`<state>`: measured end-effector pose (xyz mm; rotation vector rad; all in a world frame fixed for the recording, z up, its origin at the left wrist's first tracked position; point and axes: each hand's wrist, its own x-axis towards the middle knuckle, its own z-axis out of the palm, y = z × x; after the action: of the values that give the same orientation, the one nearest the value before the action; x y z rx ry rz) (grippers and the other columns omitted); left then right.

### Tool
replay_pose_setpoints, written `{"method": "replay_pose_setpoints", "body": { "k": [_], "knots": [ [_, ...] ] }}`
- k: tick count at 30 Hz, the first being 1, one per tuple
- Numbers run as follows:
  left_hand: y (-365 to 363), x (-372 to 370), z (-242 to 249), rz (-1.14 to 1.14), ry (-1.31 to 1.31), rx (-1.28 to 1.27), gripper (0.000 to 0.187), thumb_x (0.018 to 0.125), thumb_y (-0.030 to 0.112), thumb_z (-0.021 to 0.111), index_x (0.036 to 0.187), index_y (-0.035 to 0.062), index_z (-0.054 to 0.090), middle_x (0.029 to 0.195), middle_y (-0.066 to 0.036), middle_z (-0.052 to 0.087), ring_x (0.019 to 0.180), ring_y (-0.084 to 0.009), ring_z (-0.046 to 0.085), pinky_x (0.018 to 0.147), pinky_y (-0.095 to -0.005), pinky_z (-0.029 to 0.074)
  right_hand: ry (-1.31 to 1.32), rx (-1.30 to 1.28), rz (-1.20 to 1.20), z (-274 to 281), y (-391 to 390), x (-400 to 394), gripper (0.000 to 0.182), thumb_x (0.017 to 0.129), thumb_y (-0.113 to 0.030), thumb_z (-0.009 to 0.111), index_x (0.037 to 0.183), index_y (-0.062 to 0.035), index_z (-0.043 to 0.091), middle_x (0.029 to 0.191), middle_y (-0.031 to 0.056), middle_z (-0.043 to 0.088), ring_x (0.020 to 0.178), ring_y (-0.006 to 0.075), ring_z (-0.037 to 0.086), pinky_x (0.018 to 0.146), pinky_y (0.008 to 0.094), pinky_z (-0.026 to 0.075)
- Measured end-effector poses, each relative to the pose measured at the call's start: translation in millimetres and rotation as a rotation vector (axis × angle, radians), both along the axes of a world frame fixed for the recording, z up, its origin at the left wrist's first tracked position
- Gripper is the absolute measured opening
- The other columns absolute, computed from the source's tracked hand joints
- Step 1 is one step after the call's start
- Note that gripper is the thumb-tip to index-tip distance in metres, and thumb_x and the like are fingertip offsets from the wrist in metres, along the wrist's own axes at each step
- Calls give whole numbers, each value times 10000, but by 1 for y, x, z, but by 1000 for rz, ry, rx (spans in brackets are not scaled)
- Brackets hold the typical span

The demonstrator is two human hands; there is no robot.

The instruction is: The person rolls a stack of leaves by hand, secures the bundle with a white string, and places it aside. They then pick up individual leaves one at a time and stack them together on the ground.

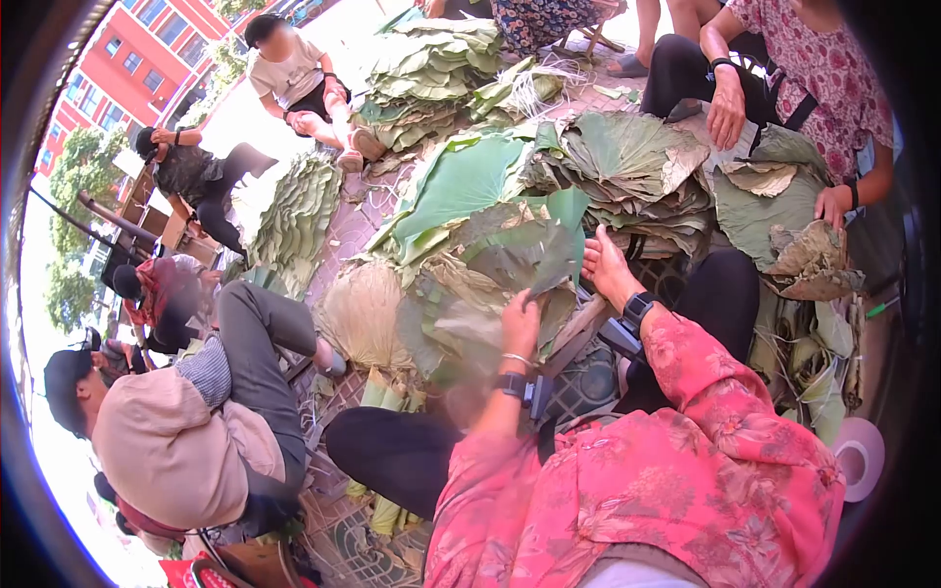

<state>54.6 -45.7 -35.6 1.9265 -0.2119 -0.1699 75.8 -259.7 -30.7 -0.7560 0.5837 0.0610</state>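
Large dried leaves (480,289) lie in a layered heap in front of me, grey-green and brown. My left hand (520,324) pinches the near edge of a thin, partly blurred leaf on this heap. On the heap's right side is my right hand (604,263), palm turned inward and fingers stretched out beside a greener leaf (567,211); whether it touches the leaf is unclear. A broad green leaf (461,186) rests just beyond. To the left sits a pale tan bundle of leaves (363,312).
A co-worker's hands (726,110) are at leaves (774,211) on the right. More stacks (627,162) lie behind the heap, with another stack (294,220) at left. A seated person (176,441) is close on my left. Rolled leaves (387,392) lie near my knee.
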Motion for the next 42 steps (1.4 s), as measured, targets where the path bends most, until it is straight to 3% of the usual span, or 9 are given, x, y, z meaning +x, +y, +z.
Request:
{"method": "replay_pose_setpoints", "body": {
  "k": [5,9,13,16,20,24,32,38,42],
  "knots": [
    [10,1,20,185,194,-327,292,804,70,509,1049,-87,525,989,-122,598,890,-176,549,794,-280,420,-100,-57,25,8,11,6,490,785,-392,625,1126,-63,500,947,34,605,882,130,531,762,303,411],
    [7,-5,21,180,176,-377,269,824,66,489,1054,-69,527,992,-92,584,879,-162,532,785,-283,419,-86,-263,253,4,14,9,581,693,-147,696,1191,-10,431,1174,151,483,1005,179,508,836,362,409],
    [12,-3,-1,271,163,-508,221,854,63,462,1042,-33,528,939,-68,581,817,-131,535,740,-275,428,-128,-1471,-376,31,44,-2,687,636,-105,666,1240,-1,355,1224,179,432,1142,301,403,956,416,322],
    [13,-7,1,366,203,-700,188,851,86,481,1003,-14,529,935,-63,570,833,-143,526,764,-285,419,-431,-1790,-122,53,48,-10,711,606,-166,693,1232,-29,385,1274,177,383,1197,320,337,984,412,286],
    [18,-12,2,425,307,-868,70,838,105,509,861,43,532,881,-35,547,846,-137,503,783,-279,396,-575,-1966,322,35,76,-23,592,619,-233,677,1153,-69,480,1269,140,409,1189,280,362,875,403,337],
    [19,-17,20,505,359,-866,77,830,98,522,759,80,497,784,-6,513,773,-122,488,730,-264,398,-479,-1615,271,13,57,-4,570,608,-173,638,1146,-66,486,1280,137,402,1206,302,339,890,450,317],
    [21,-15,6,514,362,-922,106,827,117,543,742,88,489,735,7,474,720,-129,465,697,-273,398,-335,-1831,291,16,44,-9,530,665,-63,523,1188,-44,437,1204,156,483,1169,316,397,909,426,356],
    [19,-16,11,527,360,-934,83,826,119,540,759,88,502,770,-3,490,751,-132,471,726,-277,394,156,-1291,17,15,25,0,519,690,-66,499,1202,-82,418,1153,165,502,1088,341,442,867,385,393],
    [22,-14,-1,515,331,-933,71,822,112,536,763,87,505,784,-4,490,775,-131,469,743,-279,388,-213,-2142,-303,24,38,-5,595,696,-24,498,1269,-119,370,1202,153,469,1121,299,435,880,420,336]
  ]
}}
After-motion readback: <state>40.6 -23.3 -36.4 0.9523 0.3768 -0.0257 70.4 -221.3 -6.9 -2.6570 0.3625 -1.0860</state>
